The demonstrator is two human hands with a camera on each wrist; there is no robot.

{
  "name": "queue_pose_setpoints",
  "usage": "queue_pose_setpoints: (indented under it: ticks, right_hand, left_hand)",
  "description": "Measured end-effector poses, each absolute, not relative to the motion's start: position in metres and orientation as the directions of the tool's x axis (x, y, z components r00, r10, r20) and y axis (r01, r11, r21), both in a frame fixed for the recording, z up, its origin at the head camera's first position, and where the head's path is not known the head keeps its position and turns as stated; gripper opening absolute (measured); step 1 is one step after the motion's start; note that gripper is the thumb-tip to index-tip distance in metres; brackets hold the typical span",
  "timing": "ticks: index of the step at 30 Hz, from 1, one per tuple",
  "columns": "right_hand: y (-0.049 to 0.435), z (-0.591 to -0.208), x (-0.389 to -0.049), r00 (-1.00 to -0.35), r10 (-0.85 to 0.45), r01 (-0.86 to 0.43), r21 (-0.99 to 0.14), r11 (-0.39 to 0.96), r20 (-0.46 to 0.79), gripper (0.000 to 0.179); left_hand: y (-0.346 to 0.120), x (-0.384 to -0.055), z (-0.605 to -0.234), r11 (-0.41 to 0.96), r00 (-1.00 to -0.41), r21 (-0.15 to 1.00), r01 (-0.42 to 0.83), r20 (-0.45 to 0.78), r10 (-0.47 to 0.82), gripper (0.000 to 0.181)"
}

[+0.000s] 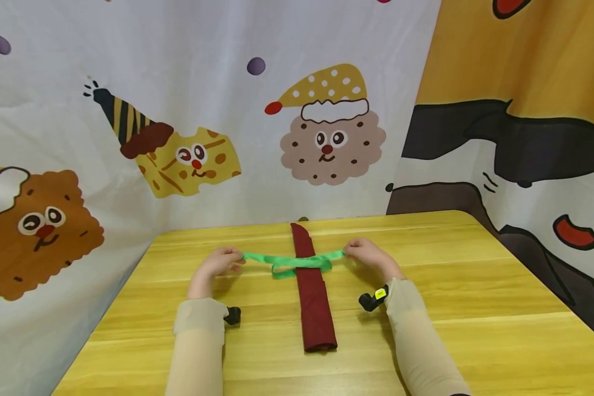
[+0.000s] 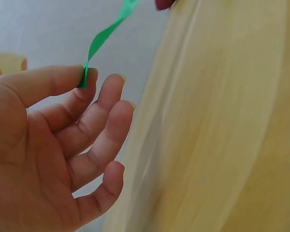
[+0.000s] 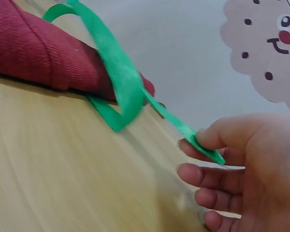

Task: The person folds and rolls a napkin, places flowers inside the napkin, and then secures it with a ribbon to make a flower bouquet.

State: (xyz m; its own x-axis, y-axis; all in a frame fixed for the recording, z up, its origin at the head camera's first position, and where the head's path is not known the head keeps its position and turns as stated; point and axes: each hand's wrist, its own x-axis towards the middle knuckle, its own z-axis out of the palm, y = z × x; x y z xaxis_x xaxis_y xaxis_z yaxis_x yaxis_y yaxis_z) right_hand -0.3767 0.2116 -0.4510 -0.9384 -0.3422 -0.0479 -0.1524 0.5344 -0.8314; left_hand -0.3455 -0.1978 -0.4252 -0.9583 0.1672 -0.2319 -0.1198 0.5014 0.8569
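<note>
A dark red folded cloth (image 1: 314,311), rolled into a long narrow strip, lies lengthwise on the table. Across its upper half runs a green ribbon (image 1: 272,259), with loose loops standing out on both sides of the roll. My left hand (image 1: 220,262) pinches one ribbon end between thumb and index finger, the other fingers loosely bent, as the left wrist view shows. On the other side, my right hand (image 1: 369,255) pinches the opposite end with thumb and forefinger. Between the hands the ribbon stretches nearly straight. Whether it is crossed over the cloth is too small to tell.
The wooden table (image 1: 425,319) has a light yellow grain, and its far edge meets a printed curtain (image 1: 257,181) with cartoon biscuits and cheese. Small black wrist cameras hang by both sleeves; one is the right camera (image 1: 372,300).
</note>
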Motion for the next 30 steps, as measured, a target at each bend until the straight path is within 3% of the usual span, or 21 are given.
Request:
queue_pose_setpoints:
  ticks: [8, 16, 25, 30]
  right_hand:
    - [0.227, -0.452, -0.376, -0.947, -0.306, -0.111, -0.802, 0.587, -0.093, 0.025]
    - [0.239, -0.451, -0.374, -0.964, -0.249, -0.084, -0.783, 0.616, -0.092, 0.024]
    - [0.251, -0.448, -0.371, -0.966, -0.218, -0.031, -0.770, 0.637, -0.141, 0.029]
    - [0.255, -0.449, -0.371, -0.970, -0.209, -0.048, -0.746, 0.664, -0.124, 0.030]
  left_hand:
    - [-0.218, -0.338, -0.425, 0.487, -0.967, 0.861, -0.146, -0.228, 0.113, 0.029]
    - [-0.232, -0.332, -0.429, 0.455, -0.952, 0.852, -0.257, -0.304, 0.032, 0.034]
    - [-0.246, -0.328, -0.430, 0.405, -0.944, 0.862, -0.305, -0.331, -0.007, 0.050]
    - [-0.251, -0.326, -0.431, 0.384, -0.945, 0.870, -0.308, -0.328, -0.014, 0.045]
